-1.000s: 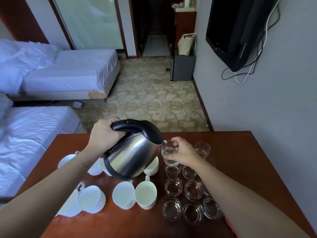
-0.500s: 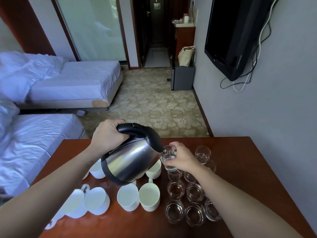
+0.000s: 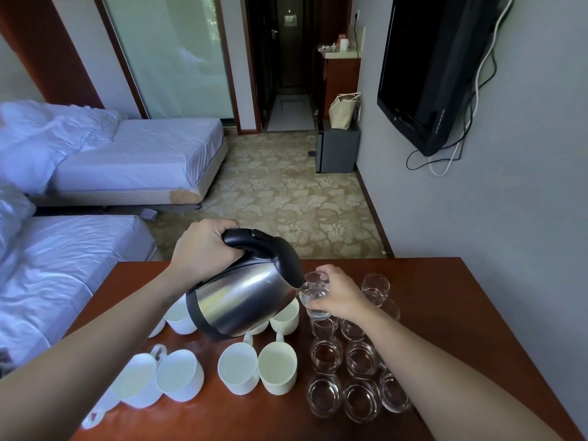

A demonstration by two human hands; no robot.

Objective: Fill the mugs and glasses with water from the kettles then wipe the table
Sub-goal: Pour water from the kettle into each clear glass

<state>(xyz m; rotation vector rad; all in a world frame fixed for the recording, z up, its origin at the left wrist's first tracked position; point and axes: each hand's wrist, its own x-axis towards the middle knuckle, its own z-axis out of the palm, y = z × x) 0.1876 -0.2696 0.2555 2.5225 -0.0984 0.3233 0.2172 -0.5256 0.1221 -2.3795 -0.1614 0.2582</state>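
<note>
My left hand [image 3: 203, 246] grips the black handle of a steel kettle [image 3: 245, 300], tilted with its spout down to the right. The spout meets the rim of a clear glass [image 3: 313, 296] that my right hand [image 3: 342, 297] holds lifted above the other glasses; water shows inside it. Several more glasses [image 3: 359, 358] stand in rows on the right of the brown table [image 3: 461, 329]. Several white mugs [image 3: 276, 367] sit left of them, partly hidden under the kettle.
One glass [image 3: 375, 286] stands at the back, beyond my right hand. The table's right edge runs along a grey wall with a black TV [image 3: 426, 71]. Two beds [image 3: 73, 249] stand to the left, with patterned carpet beyond the table.
The kettle has tipped further, its spout lower over the glass, and the glass holds more water. Both hands keep their grips. The camera view has risen.
</note>
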